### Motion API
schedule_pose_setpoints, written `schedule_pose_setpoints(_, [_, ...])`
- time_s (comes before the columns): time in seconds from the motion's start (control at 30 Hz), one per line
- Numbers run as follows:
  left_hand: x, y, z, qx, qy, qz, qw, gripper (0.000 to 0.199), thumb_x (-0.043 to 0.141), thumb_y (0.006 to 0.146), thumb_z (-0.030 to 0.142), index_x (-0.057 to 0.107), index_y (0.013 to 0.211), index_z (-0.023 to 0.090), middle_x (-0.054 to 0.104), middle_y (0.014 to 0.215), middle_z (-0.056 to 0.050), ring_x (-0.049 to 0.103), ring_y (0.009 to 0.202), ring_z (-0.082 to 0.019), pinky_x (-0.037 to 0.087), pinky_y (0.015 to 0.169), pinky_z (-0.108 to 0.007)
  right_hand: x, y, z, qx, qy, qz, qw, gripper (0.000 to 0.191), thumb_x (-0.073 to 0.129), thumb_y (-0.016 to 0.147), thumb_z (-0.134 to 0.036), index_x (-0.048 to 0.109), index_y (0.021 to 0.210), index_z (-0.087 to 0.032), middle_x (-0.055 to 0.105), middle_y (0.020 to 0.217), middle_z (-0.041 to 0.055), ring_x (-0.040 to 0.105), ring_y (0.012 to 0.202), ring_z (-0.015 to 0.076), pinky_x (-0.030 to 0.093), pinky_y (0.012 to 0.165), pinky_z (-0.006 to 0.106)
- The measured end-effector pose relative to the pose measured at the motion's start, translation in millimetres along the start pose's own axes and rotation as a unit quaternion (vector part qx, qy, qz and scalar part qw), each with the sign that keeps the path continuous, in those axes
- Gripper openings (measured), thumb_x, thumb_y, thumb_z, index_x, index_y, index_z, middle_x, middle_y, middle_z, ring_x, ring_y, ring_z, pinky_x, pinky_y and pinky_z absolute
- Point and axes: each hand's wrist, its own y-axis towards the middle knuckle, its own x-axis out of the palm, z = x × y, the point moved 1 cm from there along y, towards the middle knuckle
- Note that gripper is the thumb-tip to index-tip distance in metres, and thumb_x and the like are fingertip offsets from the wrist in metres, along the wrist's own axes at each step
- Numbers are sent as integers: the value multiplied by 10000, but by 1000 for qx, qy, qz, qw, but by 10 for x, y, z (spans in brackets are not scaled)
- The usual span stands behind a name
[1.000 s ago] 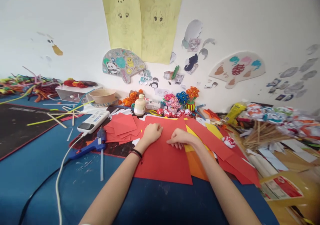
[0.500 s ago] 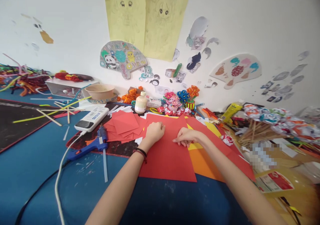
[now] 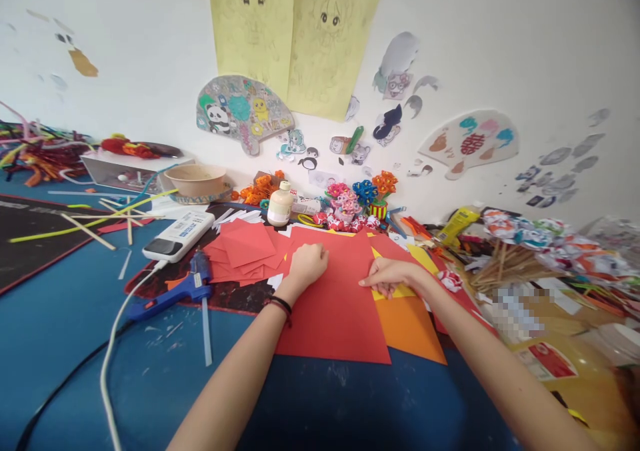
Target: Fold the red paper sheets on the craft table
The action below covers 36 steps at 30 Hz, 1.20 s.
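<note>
A large red sheet of paper (image 3: pixel 330 317) lies on the blue table in front of me. My left hand (image 3: pixel 309 265) rests on its upper part, fingers curled into a fist; whether anything is under them is hidden. At the sheet's right edge is my right hand (image 3: pixel 386 277), its fingers bent together over the paper; what they pinch is too small to make out. Beneath and to the right show yellow and orange sheets (image 3: pixel 407 327) and more red paper. Small red squares (image 3: pixel 247 243) are piled left of my left hand.
A blue glue gun (image 3: pixel 187 289) and a white power bank (image 3: pixel 179 236) with a cable lie at left. Behind the paper stand a glue bottle (image 3: pixel 280 204) and small flowers (image 3: pixel 345 204). A large yellowish bottle (image 3: pixel 575 377) lies at right.
My right hand has moved slightly right along the red sheet, towards its right edge. My left hand has stayed in place on the sheet. The view has shifted slightly.
</note>
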Motion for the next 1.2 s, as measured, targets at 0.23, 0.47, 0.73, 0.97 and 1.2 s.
schedule_pose_setpoints(0.23, [2, -2, -10, 9, 0, 5, 1000, 340, 392, 924, 330, 686, 886, 162, 705, 919, -147, 656, 912, -254, 433, 734, -287, -41, -161, 67, 20, -1, -3, 1000, 568, 746, 575, -686, 618, 560, -133, 624, 449, 39, 598, 398, 117, 419, 396, 178])
schedule_pose_setpoints(0.47, [-4, -10, -7, 14, 0, 8, 1000, 341, 381, 926, 318, 681, 881, 162, 707, 905, -146, 655, 903, -246, 430, 728, -281, -137, -148, 329, 16, -12, 0, 1000, 609, 692, 603, -737, 632, 593, -131, 661, 500, 68, 636, 446, 137, 403, 395, 173])
schedule_pose_setpoints(0.73, [18, -7, -20, 17, 5, 13, 1000, 338, 378, 927, 311, 676, 883, 159, 706, 906, -146, 654, 896, -240, 424, 726, -275, -151, -175, 500, -4, 9, 18, 1000, 597, 685, 620, -728, 595, 574, -139, 647, 482, 66, 646, 470, 145, 351, 368, 165])
schedule_pose_setpoints(0.97, [45, 8, -29, 23, 16, 24, 999, 327, 379, 922, 313, 668, 861, 173, 703, 869, -124, 659, 855, -244, 429, 703, -288, -164, -246, 550, -3, 44, 15, 999, 565, 720, 609, -682, 567, 563, -139, 624, 473, 42, 631, 449, 129, 325, 359, 151])
schedule_pose_setpoints(1.2, [55, -2, -39, 37, 28, 34, 998, 316, 390, 924, 314, 669, 856, 180, 696, 839, -111, 654, 827, -245, 419, 679, -293, -185, -256, 549, -13, 67, -25, 997, 484, 763, 597, -594, 609, 595, -136, 655, 526, 46, 669, 520, 153, 490, 496, 191])
